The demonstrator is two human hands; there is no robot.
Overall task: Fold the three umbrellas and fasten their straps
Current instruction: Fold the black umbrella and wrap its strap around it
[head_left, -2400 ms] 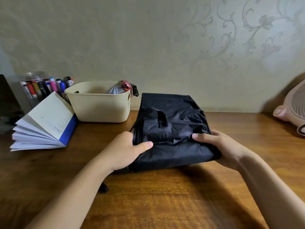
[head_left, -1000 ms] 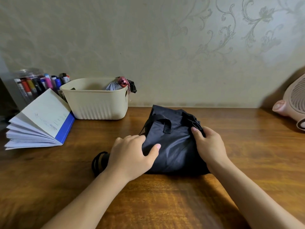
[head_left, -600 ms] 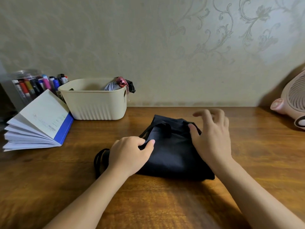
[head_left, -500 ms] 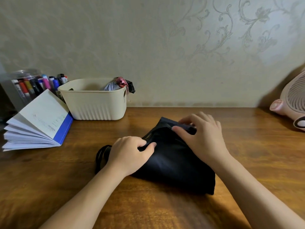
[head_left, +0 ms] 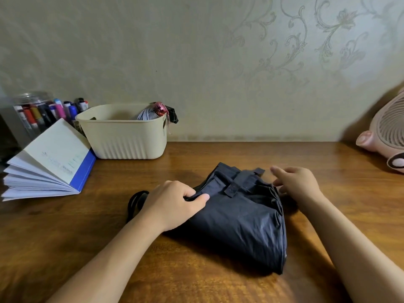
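Item: one dark folded umbrella (head_left: 244, 217), lying flat on the wooden table (head_left: 196, 276) near its middle, its strap (head_left: 239, 182) lying loose across the top fabric and a black wrist loop (head_left: 136, 201) showing at its left end. Left hand (head_left: 172, 204) rests on the umbrella's left end, thumb and fingers pinching a fold of the fabric; right hand (head_left: 297, 182) sits at the far right edge, fingers loosely spread and holding nothing. Also present: cream basket (head_left: 124, 136) holding other umbrellas (head_left: 153, 113), open notebook (head_left: 48, 162), jar of markers (head_left: 37, 112), pink fan (head_left: 387, 136).
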